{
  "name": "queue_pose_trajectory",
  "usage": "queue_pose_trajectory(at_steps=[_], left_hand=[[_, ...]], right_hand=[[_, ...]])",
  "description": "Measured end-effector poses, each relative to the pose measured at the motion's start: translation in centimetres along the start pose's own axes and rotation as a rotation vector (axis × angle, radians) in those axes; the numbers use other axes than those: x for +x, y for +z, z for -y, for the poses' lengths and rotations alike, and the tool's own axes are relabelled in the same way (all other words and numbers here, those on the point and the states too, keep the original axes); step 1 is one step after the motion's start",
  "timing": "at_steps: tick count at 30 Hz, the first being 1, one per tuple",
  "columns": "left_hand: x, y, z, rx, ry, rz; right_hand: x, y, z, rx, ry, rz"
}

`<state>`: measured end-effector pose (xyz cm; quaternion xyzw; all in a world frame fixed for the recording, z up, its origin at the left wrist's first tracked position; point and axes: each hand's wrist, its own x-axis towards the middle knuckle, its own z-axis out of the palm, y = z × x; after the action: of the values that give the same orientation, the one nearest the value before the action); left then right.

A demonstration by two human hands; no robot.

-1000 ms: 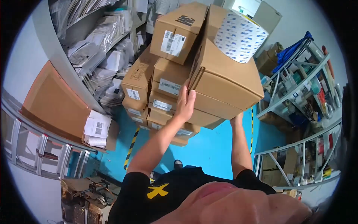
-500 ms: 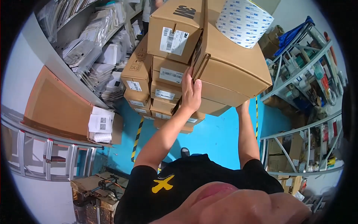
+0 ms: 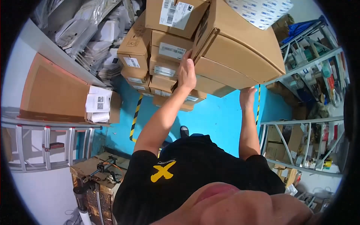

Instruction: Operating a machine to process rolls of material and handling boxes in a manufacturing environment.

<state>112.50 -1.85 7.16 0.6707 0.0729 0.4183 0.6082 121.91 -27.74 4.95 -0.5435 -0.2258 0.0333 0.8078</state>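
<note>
The large cardboard box [image 3: 240, 56] sits high on a stack of smaller cardboard boxes [image 3: 165, 63], its long brown side tilted toward the camera and its near lower corner jutting out over the blue floor [image 3: 221, 120]. The left hand [image 3: 186, 71] lies flat against the box's left end, fingers spread and pointing up along the edge where it meets the labelled boxes beside it; the palm presses the cardboard and the fingers do not curl around anything. The right hand [image 3: 246, 96] is under the box's lower right edge, fingers tucked up against the underside so that the box rests on them; how far they wrap cannot be told, since the box hides the fingertips. A white patterned parcel [image 3: 262, 11] lies on top of the large box at its far upper corner.

Compared with half a second ago, the stack and the big box fill more of the view and stand closer to the head. The left hand has moved up the box's end and the right hand keeps its place beneath the lower edge. The flat carton [image 3: 56, 93] on the left shelf and the metal racks [image 3: 311, 112] on the right stay where they were.
</note>
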Motion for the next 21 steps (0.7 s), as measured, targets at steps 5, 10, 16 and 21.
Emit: queue_pose_trajectory(at_steps=[5,10,16,21], left_hand=[[0.3,1.4,0.6,-0.045,0.132,-0.176],[0.8,2.3,0.9,-0.076,0.180,-0.284],[1.9,3.1,1.8,-0.065,0.268,-0.289],[2.7,3.6,1.2,0.035,0.139,-0.189]], right_hand=[[0.4,0.3,-0.8,-0.503,-0.054,-0.115],[0.5,0.9,-0.6,-0.571,-0.156,-0.197],[1.0,1.2,-0.1,-0.612,-0.241,-0.183],[1.8,2.7,1.5,-0.764,-0.132,-0.252]])
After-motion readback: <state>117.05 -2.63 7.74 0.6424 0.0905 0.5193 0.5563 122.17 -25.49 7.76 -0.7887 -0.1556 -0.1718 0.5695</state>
